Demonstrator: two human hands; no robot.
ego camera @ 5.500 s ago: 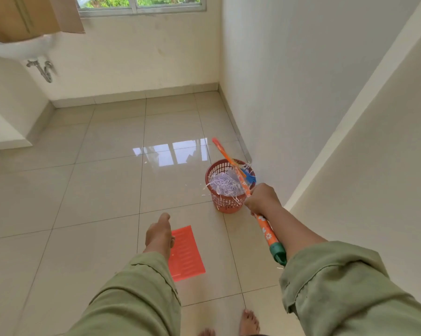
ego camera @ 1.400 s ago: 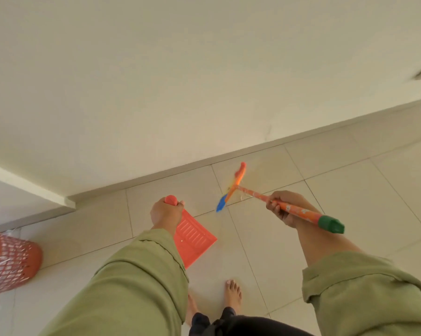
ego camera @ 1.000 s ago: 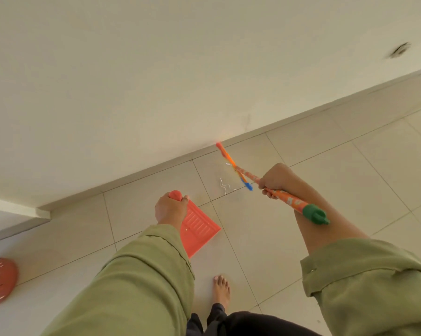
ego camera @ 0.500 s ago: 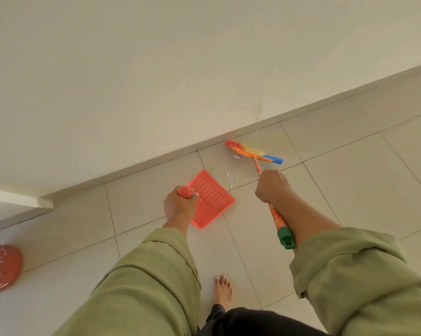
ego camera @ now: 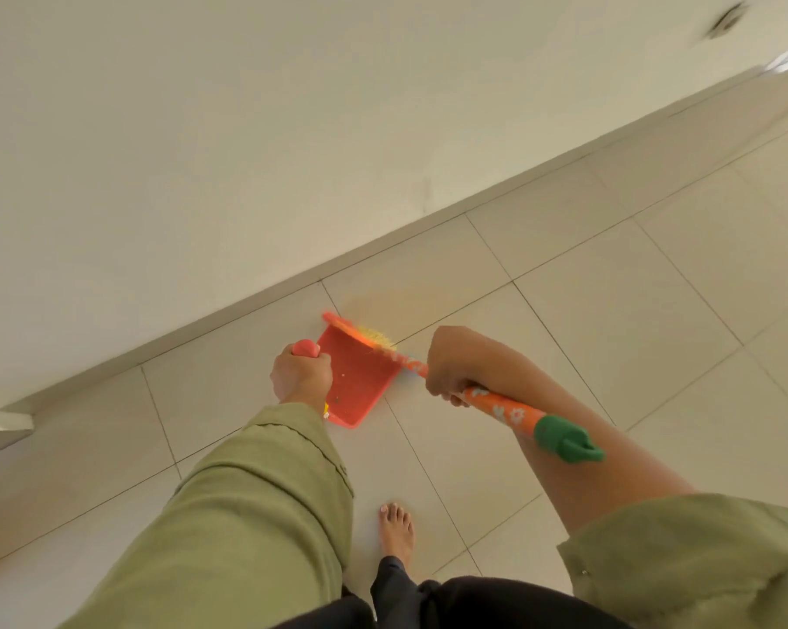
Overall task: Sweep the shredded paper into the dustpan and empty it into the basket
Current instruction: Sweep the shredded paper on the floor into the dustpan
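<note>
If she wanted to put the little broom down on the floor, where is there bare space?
Bare tiles stretch to the right of the right hand, out to the skirting, and to the left of the left hand. It is crowded between the hands, where dustpan and broom meet, and near the foot.

Bright, soft, even daylight; no hard shadows. Faint sheen on floor tiles (ego camera: 609, 338). Motion blur on broom head (ego camera: 374, 338) and dark wall mark (ego camera: 730, 20) at 1 o'clock. Wide-angle bending of skirting line (ego camera: 564, 174). Sleeves soft at 6 o'clock.
</note>
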